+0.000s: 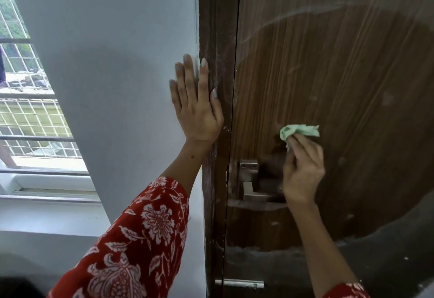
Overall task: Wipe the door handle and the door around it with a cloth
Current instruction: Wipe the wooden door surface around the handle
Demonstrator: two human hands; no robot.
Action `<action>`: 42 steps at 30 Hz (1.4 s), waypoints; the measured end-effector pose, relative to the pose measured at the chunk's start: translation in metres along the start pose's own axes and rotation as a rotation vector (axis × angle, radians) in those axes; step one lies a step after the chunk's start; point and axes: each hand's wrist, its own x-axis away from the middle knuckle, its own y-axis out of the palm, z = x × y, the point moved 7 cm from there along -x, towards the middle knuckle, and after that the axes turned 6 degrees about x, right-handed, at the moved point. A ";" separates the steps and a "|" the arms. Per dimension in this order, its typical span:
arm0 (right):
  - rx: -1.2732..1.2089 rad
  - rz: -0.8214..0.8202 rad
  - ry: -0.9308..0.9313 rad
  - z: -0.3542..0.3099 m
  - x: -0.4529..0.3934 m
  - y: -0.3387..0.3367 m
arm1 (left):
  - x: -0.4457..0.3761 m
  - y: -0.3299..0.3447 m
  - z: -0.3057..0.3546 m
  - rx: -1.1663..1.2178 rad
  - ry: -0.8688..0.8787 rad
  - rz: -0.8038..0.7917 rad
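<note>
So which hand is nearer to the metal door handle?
Right. The right hand, holding the cloth, is just beside the door handle, to its right; the left hand rests flat higher up, on the wall edge.

The door [340, 74] is the working surface: a dark brown wood-grain panel, upright, filling the right side of my view. A broad curved area of it looks darker than the paler, streaked surface above and to the left. A metal handle [252, 185] is mounted near its left edge, with a square plate above and a lever partly hidden behind my right hand [304, 170]. That hand presses a crumpled green cloth [298, 132] against the panel just above the handle. My left hand [196, 102] lies flat, fingers spread, across the door frame [216, 27] and the adjoining white wall [117, 62].
</note>
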 end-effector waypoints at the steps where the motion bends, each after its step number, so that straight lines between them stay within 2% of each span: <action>1: 0.002 0.008 -0.002 -0.004 -0.002 0.001 | 0.000 0.000 0.000 0.002 0.000 0.001; 4: -0.002 -0.131 -0.131 -0.020 0.006 0.015 | 0.000 0.000 0.000 -0.008 -0.004 0.004; 6: 0.008 -0.170 -0.148 -0.013 0.012 0.013 | 0.000 0.000 0.000 -0.017 -0.009 0.001; 9: -0.012 0.001 0.058 0.012 -0.004 -0.006 | 0.000 0.001 0.000 -0.042 -0.005 0.000; 11: 0.009 0.085 0.073 0.007 -0.015 -0.009 | 0.000 0.001 -0.001 -0.043 -0.003 0.006; 13: -0.005 0.016 -0.032 -0.015 -0.016 0.003 | 0.000 0.001 -0.001 -0.043 0.000 0.010; 15: -0.023 -0.124 -0.150 -0.030 -0.004 0.017 | 0.001 0.002 -0.001 -0.049 0.002 0.012; 17: -0.004 -0.187 -0.177 -0.026 0.005 0.018 | 0.001 0.002 -0.001 -0.063 0.003 0.008; 21: -0.028 0.000 0.167 0.008 -0.009 -0.004 | 0.001 0.003 -0.001 -0.089 0.008 0.021; 23: -0.050 0.033 0.187 -0.006 -0.016 0.000 | 0.001 0.002 -0.001 -0.087 0.012 0.030; 27: -0.086 -0.215 -0.099 -0.056 0.003 0.029 | 0.001 0.002 -0.001 -0.082 0.016 0.021; 29: -0.099 -0.268 -0.158 -0.054 0.019 0.031 | 0.001 0.002 -0.001 -0.083 0.019 0.016; 32: -0.091 -0.160 0.040 -0.032 0.017 0.021 | 0.001 0.003 -0.001 -0.088 0.019 0.031; 34: -0.078 -0.139 0.067 -0.041 0.015 0.024 | 0.001 0.002 -0.001 -0.090 0.019 0.034; 38: -0.038 -0.336 -0.112 -0.084 0.043 0.046 | 0.001 0.002 0.000 -0.085 0.018 0.025; 40: -0.008 -0.381 -0.042 -0.084 0.058 0.049 | 0.001 0.002 -0.001 -0.081 0.018 0.024; 42: 0.002 -0.352 0.082 -0.079 0.061 0.050 | 0.000 0.002 0.000 -0.082 0.023 0.033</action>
